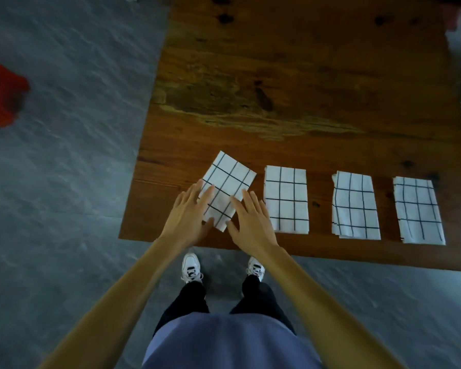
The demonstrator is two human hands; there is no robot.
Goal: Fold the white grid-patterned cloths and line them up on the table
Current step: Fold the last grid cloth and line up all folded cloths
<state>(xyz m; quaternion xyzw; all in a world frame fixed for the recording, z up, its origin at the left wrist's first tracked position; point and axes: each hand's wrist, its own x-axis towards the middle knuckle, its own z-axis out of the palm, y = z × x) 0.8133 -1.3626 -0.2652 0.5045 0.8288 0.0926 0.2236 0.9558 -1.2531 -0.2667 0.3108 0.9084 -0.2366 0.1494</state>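
Evidently squaring it up, the left hand and right hand press flat, straight fingers on the tilted folded cloth near the worktop's front-left corner, beside three aligned folded cloths along the front edge.

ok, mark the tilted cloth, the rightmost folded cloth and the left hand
tilted cloth (228,179): head view, bare upper middle of the fabric.
rightmost folded cloth (418,210): head view, centre of its top face.
left hand (188,213): head view, back of the hand.
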